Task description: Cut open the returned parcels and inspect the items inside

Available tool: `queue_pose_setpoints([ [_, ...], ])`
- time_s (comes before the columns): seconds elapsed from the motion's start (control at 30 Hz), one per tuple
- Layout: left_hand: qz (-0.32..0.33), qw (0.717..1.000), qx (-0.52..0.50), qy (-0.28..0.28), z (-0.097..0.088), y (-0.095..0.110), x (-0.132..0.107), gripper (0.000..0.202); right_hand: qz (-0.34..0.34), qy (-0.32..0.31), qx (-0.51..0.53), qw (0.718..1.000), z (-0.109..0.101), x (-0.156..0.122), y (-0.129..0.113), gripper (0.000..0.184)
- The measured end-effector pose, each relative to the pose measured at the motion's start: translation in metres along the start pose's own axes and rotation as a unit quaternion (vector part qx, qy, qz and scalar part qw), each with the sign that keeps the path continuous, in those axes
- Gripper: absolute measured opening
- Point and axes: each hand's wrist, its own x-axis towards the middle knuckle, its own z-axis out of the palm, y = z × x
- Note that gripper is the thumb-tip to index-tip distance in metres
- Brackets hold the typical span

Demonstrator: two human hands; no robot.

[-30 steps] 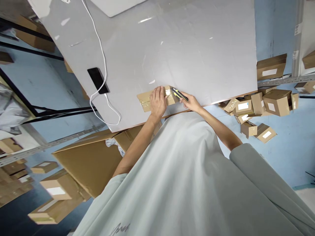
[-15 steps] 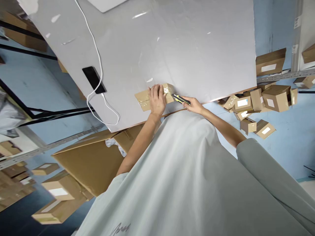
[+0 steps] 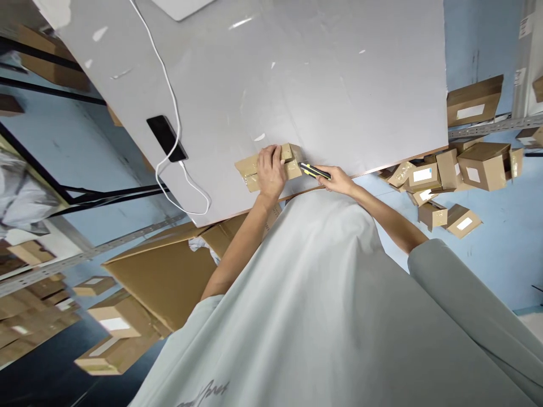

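A small cardboard box with shiny tape lies near the front edge of the grey-topped table. My left hand grips it from above, fingers bent over its middle and covering part of the top. A dark gap shows along the seam at the box's right end. In my right hand is a black and yellow utility knife, with the fingers wrapped round its handle. Its tip points left at the box's right end; whether it touches the cardboard I cannot tell.
On the table's left lie a black phone and a looping white cable. A large open carton stands below the front left edge. Several small boxes are heaped on the right, beyond the table edge.
Along the box's top seam, a dark gap now shows at the right end. The knife remains beside that end, and my left hand stays on the box. The whole view has shifted slightly.
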Motion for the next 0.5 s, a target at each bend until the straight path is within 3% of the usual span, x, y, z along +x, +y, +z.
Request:
queue_pose_setpoints([
  [0.17, 0.001, 1.000, 0.020, -0.003, 0.002, 0.004, -0.007, 0.078, -0.004, -0.036, -0.027, 0.999, -0.005, -0.018, -0.001, 0.049],
  [0.33, 0.011, 0.999, 0.027, -0.019, -0.009, 0.005, 0.000, 0.080, -0.010, 0.033, -0.069, 0.997, -0.002, -0.026, 0.000, 0.038],
  [0.5, -0.057, 0.998, 0.035, 0.009, -0.017, -0.002, 0.015, 0.095, 0.015, 0.087, -0.037, 0.995, -0.002, -0.016, 0.010, 0.043],
])
